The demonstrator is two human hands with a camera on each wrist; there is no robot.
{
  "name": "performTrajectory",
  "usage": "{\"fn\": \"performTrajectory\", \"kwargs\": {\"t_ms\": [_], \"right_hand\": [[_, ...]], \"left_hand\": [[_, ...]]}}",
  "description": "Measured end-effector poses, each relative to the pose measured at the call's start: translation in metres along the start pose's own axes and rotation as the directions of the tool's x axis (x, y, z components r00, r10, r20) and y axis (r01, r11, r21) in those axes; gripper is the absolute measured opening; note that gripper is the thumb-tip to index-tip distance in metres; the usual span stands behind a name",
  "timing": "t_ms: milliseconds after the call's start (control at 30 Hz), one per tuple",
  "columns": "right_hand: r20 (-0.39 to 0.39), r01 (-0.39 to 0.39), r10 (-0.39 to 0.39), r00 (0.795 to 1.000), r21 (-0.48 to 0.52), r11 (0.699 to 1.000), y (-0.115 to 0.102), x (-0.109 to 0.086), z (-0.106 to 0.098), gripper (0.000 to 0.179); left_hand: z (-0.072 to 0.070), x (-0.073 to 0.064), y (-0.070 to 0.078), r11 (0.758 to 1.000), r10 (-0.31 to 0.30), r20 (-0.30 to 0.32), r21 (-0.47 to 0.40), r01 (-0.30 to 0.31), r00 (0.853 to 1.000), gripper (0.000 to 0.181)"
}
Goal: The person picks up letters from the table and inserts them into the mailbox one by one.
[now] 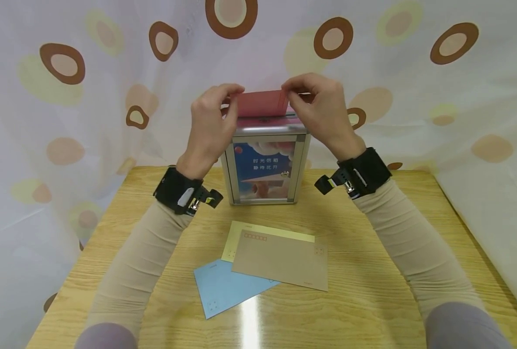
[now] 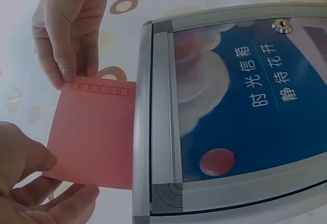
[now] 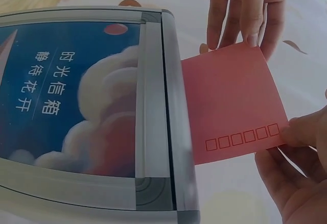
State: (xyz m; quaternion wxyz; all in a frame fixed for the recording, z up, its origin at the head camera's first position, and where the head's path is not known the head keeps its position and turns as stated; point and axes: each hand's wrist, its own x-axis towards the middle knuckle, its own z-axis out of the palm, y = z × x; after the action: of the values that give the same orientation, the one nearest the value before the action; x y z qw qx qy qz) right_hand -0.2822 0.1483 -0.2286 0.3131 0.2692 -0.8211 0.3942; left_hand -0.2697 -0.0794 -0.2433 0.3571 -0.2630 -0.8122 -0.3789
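Observation:
A red envelope (image 1: pixel 261 103) stands upright at the slot in the top of a metal-framed mailbox (image 1: pixel 264 167). My left hand (image 1: pixel 214 121) pinches its left top corner between thumb and fingers. At the opposite corner, my right hand (image 1: pixel 321 106) pinches it the same way. In the left wrist view the envelope (image 2: pixel 94 132) shows a row of small printed boxes, and its lower part is hidden behind the mailbox's top edge. The right wrist view has both hands on the envelope (image 3: pixel 232 104) too.
On the wooden table (image 1: pixel 354 300), in front of the mailbox, lie a brown envelope (image 1: pixel 282 259), a yellow envelope (image 1: pixel 234 240) partly under it and a blue envelope (image 1: pixel 232 288). A small lock (image 2: pixel 281 26) sits on the mailbox door. Behind hangs a patterned curtain (image 1: pixel 258 58).

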Motion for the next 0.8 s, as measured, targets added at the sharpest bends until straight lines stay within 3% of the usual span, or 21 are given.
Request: {"fn": "performTrajectory", "kwargs": {"t_ms": [200, 600, 800], "right_hand": [[0.026, -0.023, 0.024, 0.999, -0.031, 0.999, 0.006, -0.003, 0.002, 0.018], [0.074, -0.053, 0.055, 0.996, -0.03, 0.998, 0.011, -0.007, 0.004, 0.017], [0.077, -0.033, 0.035, 0.996, -0.025, 0.999, 0.011, -0.013, 0.002, 0.016]], "left_hand": [[0.005, -0.002, -0.002, 0.999, -0.043, 0.054, 0.002, 0.043, 0.998, 0.025], [0.008, -0.006, -0.002, 0.993, -0.116, 0.17, 0.057, 0.108, 0.979, 0.03], [0.007, -0.01, 0.0, 0.995, -0.091, 0.185, 0.051, 0.083, 0.978, 0.031]]}}
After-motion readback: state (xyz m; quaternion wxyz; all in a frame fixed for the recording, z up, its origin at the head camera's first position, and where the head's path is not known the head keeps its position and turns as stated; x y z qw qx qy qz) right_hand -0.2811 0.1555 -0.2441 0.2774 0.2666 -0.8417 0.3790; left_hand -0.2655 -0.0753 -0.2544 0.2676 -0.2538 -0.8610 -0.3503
